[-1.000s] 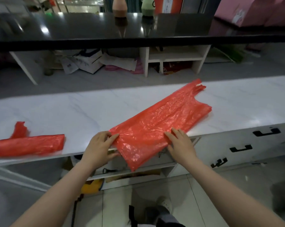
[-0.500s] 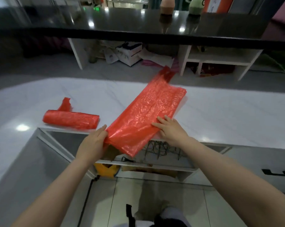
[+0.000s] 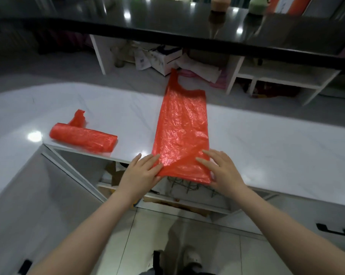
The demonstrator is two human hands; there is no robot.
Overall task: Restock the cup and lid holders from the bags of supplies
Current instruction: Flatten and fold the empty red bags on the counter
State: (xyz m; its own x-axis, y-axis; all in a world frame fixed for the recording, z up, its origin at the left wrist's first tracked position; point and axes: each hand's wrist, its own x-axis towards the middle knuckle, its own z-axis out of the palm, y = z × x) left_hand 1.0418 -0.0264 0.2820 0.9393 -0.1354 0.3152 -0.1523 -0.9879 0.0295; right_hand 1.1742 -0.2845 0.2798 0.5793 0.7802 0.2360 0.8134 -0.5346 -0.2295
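A flat red plastic bag (image 3: 182, 126) lies lengthwise on the white marble counter (image 3: 267, 147), its handles pointing away from me and its near end hanging over the counter's front edge. My left hand (image 3: 142, 173) pinches the bag's near left corner. My right hand (image 3: 221, 169) rests flat on the near right corner, fingers spread. A second red bag (image 3: 83, 138), rolled into a tube, lies on the counter to the left. No cups, lids or holders are in view.
Open shelving under the counter holds a wire rack (image 3: 187, 185) and cardboard. A black raised countertop (image 3: 167, 22) runs across the back, with white shelves (image 3: 276, 76) and a box with papers (image 3: 165, 58) below it. Drawers with black handles (image 3: 334, 231) are at the right.
The flat bag has turned from a diagonal lie to pointing straight away from me. My view has swung left, so the rolled bag sits closer to the middle.
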